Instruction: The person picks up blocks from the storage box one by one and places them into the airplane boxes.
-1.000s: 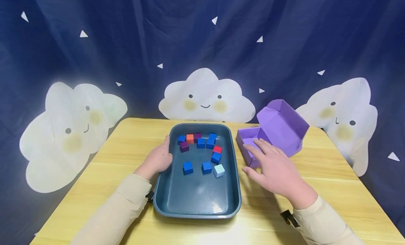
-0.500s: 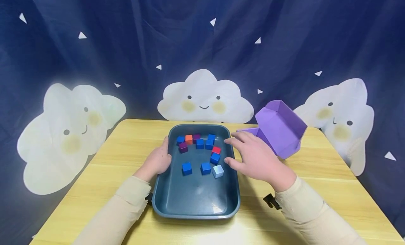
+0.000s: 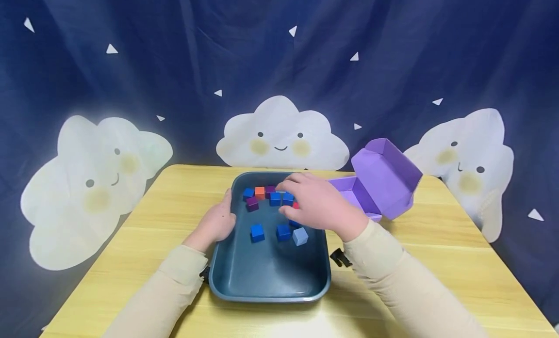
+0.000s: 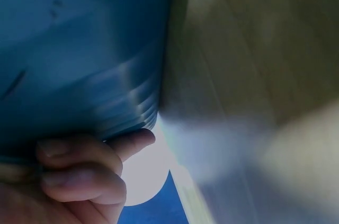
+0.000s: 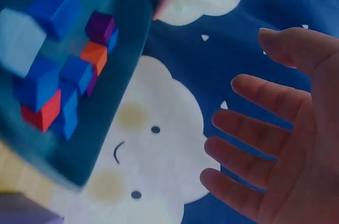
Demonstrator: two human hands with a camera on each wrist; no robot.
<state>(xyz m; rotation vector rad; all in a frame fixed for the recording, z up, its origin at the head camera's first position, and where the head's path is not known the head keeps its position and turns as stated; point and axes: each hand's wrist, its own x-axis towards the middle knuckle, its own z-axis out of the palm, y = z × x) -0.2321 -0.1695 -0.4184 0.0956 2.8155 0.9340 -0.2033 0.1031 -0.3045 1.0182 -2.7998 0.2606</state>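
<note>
A dark blue-grey tray [image 3: 266, 272] holds several small cubes, mostly blue, such as the near blue cube [image 3: 257, 233]. An orange cube [image 3: 259, 192], a purple cube [image 3: 252, 203] and a pale white-blue cube [image 3: 300, 236] lie among them. My left hand [image 3: 215, 221] grips the tray's left rim; in the left wrist view its fingers [image 4: 85, 173] curl against the tray's side. Over the tray's right half hovers my right hand [image 3: 320, 204], its fingers spread and holding nothing. It partly hides a red cube [image 3: 296, 205] and other cubes in the head view.
An open purple box [image 3: 386, 178] with its lid raised stands right of the tray, partly behind my right hand. Both rest on a wooden table [image 3: 144, 226]. A dark blue curtain [image 3: 279, 47] with cloud faces hangs behind the table's far edge.
My right hand has moved left from the purple box to above the cubes in the tray. The left hand stays on the tray's rim.
</note>
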